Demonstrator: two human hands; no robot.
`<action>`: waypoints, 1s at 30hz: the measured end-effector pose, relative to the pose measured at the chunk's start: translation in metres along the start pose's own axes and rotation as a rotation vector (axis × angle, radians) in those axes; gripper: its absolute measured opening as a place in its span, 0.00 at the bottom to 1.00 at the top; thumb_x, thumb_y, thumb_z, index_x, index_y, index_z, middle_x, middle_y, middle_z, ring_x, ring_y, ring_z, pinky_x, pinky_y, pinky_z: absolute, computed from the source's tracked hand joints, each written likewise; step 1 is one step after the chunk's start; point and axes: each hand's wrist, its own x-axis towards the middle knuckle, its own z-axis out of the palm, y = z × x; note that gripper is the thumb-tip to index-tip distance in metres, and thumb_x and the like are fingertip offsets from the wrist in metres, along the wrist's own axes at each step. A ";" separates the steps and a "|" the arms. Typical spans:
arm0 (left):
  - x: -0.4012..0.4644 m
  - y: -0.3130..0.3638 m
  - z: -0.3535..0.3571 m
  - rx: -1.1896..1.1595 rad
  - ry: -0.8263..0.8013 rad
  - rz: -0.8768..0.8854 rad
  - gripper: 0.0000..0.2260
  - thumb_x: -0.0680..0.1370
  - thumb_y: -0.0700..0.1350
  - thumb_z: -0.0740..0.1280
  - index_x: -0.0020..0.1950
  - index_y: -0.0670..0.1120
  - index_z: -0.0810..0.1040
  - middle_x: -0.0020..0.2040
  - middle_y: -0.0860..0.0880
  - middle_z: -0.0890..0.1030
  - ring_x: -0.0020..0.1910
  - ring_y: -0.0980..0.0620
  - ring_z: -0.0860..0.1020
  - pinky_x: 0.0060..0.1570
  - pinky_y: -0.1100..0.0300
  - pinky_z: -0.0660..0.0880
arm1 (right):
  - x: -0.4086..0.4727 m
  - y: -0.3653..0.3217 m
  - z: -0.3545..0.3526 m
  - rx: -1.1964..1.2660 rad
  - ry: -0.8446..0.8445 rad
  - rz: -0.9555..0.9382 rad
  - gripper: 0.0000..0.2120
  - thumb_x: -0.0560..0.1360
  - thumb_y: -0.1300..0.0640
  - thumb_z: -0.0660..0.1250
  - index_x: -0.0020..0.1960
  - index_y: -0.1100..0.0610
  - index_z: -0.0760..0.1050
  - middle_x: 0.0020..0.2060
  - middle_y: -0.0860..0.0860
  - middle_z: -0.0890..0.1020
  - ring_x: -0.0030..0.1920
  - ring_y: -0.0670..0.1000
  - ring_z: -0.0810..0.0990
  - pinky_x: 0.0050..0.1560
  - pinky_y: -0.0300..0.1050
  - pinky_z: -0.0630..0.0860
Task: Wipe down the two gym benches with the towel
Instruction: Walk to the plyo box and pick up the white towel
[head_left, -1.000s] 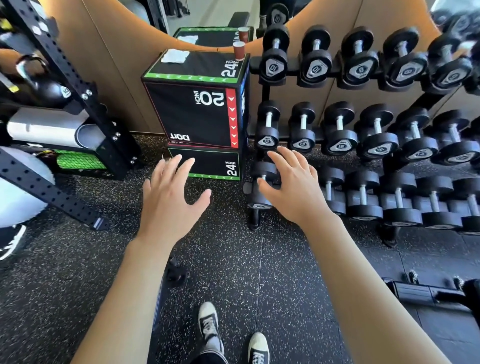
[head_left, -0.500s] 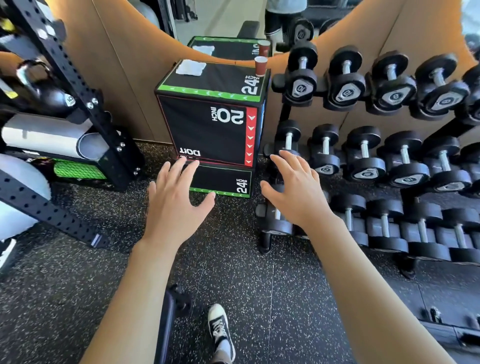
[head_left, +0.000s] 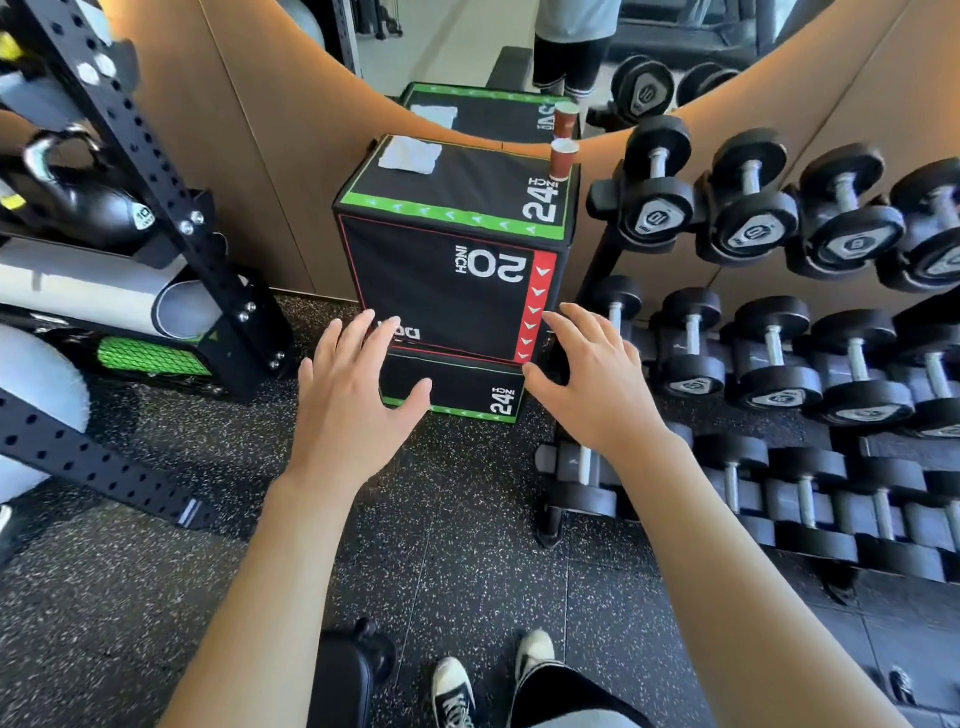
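Holding left hand (head_left: 353, 410) and right hand (head_left: 597, 389) out with fingers spread, grasping nothing, in front of the plyo box (head_left: 457, 291). Lying folded on the box's top, far-left corner: white towel (head_left: 410, 154); standing at its far-right corner: paper cup (head_left: 563, 159), contents unseen. Flanking the box's right: dumbbell rack (head_left: 779, 338), over speckled rubber floor (head_left: 467, 545).

Both arms are reaching forward over the speckled floor (head_left: 457, 545), the left hand (head_left: 353, 410) and right hand (head_left: 597, 389) empty with fingers spread. Ahead, a white towel (head_left: 410, 154) and a paper cup (head_left: 563, 158) are sitting on a black box (head_left: 452, 280), beside racked dumbbells (head_left: 769, 353).
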 end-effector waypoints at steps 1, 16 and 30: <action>0.009 -0.003 0.002 -0.002 -0.001 -0.002 0.32 0.80 0.62 0.65 0.82 0.53 0.65 0.83 0.50 0.63 0.84 0.44 0.56 0.77 0.31 0.61 | 0.009 0.001 0.003 -0.003 0.001 -0.001 0.32 0.79 0.38 0.62 0.79 0.50 0.64 0.78 0.48 0.65 0.79 0.52 0.59 0.75 0.61 0.61; 0.190 -0.023 0.046 0.087 0.002 -0.026 0.31 0.80 0.61 0.66 0.81 0.52 0.66 0.83 0.50 0.65 0.83 0.43 0.58 0.76 0.32 0.62 | 0.203 0.041 0.055 0.012 -0.027 -0.028 0.33 0.77 0.35 0.61 0.77 0.49 0.67 0.77 0.49 0.67 0.78 0.56 0.62 0.74 0.63 0.63; 0.346 -0.011 0.067 0.104 0.020 -0.074 0.31 0.81 0.60 0.67 0.81 0.52 0.66 0.83 0.50 0.64 0.83 0.43 0.57 0.77 0.37 0.61 | 0.369 0.078 0.077 0.093 -0.053 -0.098 0.31 0.77 0.35 0.58 0.76 0.48 0.67 0.77 0.48 0.67 0.77 0.56 0.63 0.73 0.64 0.64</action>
